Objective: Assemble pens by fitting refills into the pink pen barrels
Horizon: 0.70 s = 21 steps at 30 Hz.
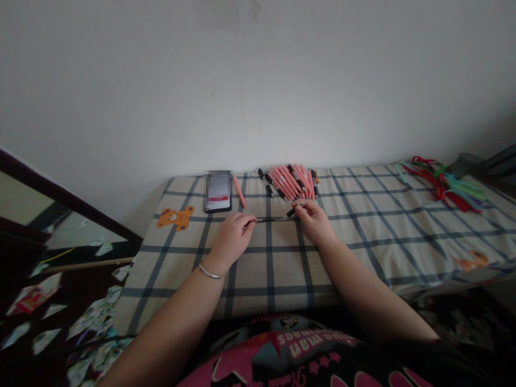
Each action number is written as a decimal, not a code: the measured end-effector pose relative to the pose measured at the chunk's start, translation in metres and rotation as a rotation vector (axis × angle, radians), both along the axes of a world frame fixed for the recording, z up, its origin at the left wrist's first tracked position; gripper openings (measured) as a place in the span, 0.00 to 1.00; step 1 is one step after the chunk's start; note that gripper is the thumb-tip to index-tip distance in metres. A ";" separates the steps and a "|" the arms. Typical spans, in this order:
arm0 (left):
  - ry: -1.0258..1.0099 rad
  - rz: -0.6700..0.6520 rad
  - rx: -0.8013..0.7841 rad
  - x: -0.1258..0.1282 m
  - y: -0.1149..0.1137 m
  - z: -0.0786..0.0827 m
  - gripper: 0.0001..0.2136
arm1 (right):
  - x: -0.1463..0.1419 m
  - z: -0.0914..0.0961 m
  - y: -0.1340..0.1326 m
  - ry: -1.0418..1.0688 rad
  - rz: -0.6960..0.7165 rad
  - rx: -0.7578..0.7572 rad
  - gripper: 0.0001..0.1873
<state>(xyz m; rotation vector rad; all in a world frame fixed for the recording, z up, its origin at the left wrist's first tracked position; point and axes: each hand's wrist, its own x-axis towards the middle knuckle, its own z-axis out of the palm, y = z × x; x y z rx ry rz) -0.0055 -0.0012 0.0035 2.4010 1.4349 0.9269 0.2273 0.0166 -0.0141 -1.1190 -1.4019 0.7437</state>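
My left hand (236, 231) is closed in a pinch on a thin, dark pen refill (269, 220), which points right toward my other hand. Between the fingertips of my right hand (317, 223) is a short black pen part (293, 212), tilted, its lower end close to the refill's tip. Whether the two pieces touch is too small to tell. Just beyond my right hand lies a pile of pink pen barrels (288, 181) with black ends. One single pink barrel (239, 192) rests apart, to the left of the pile.
A phone-like device (218, 204) with a blurred screen lies left of the single barrel. Colourful ribbon-like strips (447, 185) are heaped at the right of the checked tablecloth (250, 274). The wall (258, 97) rises behind the table. Scraps (94, 317) cover the floor at left.
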 end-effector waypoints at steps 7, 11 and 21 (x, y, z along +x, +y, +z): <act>-0.015 -0.005 0.000 0.000 0.001 -0.001 0.08 | 0.001 0.000 0.002 0.033 -0.040 -0.040 0.15; -0.015 0.000 0.003 0.000 0.001 0.000 0.08 | 0.004 -0.001 0.003 0.025 -0.092 -0.040 0.14; -0.024 0.054 0.035 0.000 0.001 0.001 0.06 | 0.001 0.006 -0.004 -0.608 -0.056 0.152 0.07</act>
